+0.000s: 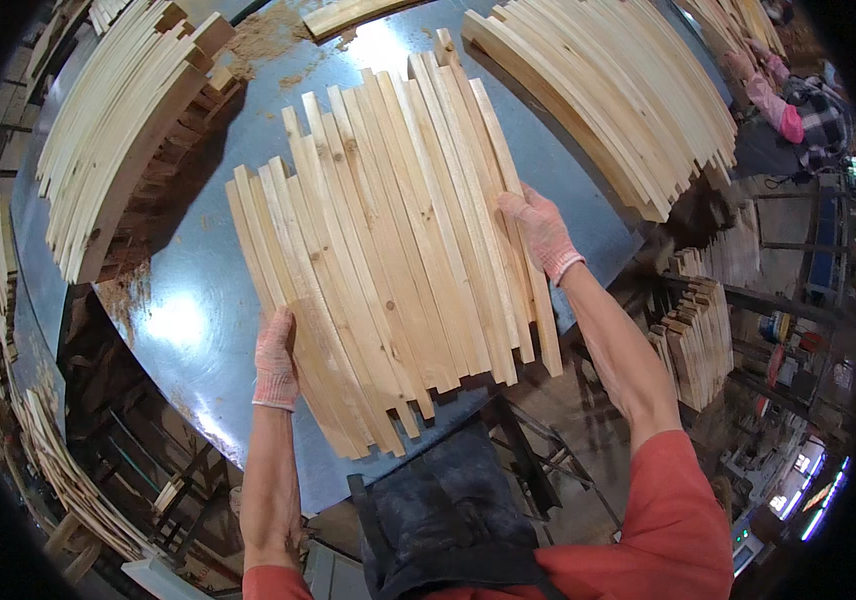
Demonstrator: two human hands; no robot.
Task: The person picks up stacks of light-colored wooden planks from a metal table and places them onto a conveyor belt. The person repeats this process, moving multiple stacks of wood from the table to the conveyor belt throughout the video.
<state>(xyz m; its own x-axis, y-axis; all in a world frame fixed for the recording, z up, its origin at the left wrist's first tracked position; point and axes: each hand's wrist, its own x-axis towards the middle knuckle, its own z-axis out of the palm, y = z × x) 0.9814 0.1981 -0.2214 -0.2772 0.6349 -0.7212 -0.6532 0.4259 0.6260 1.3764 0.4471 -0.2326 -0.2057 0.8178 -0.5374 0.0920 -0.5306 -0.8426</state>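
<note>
A row of pale wooden strips (388,240) lies side by side on a blue-grey metal table (188,260), their ends uneven at both the far and near sides. My left hand (275,358), in a pinkish knit glove, presses against the row's left edge near its lower end. At the right edge, my gloved right hand (542,232) grips the outermost strip, thumb on top and fingers down its outer side. Between them the two hands clasp the row from both sides. Some near ends overhang the table edge by my apron.
Stacked strips stand at the far left (128,140) and far right (608,90) of the table. Sawdust (268,40) lies at the back. Beyond the right stack, another person's pink sleeve (776,108) shows. More bundled wood (698,340) stands low on the right.
</note>
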